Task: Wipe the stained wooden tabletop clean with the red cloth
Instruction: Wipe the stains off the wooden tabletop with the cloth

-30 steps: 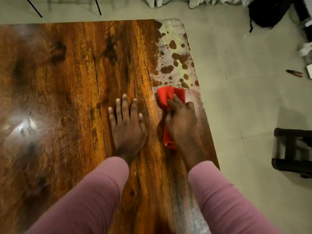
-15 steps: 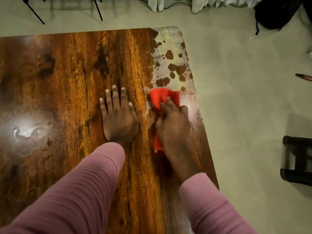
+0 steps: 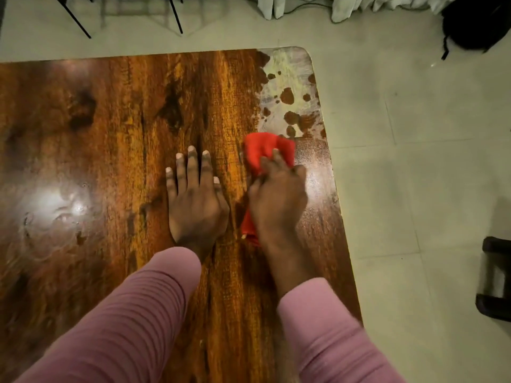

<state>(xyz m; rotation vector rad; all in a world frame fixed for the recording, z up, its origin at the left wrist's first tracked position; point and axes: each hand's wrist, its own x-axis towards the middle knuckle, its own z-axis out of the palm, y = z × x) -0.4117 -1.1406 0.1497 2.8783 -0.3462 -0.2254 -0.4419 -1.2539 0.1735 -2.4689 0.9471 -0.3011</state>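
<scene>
Red cloth (image 3: pixel 266 150) half hidden under pressing right hand (image 3: pixel 278 201); left hand (image 3: pixel 195 201) spread flat.

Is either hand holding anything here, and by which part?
The right hand presses the red cloth flat to the tabletop, covering its near half. The left hand holds nothing.

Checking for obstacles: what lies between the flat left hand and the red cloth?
Only bare wooden tabletop, head view, between left hand and red cloth.

The red cloth (image 3: pixel 265 150) under the right hand (image 3: pixel 278 200) has slid farther into the pale stain (image 3: pixel 287 87).
</scene>
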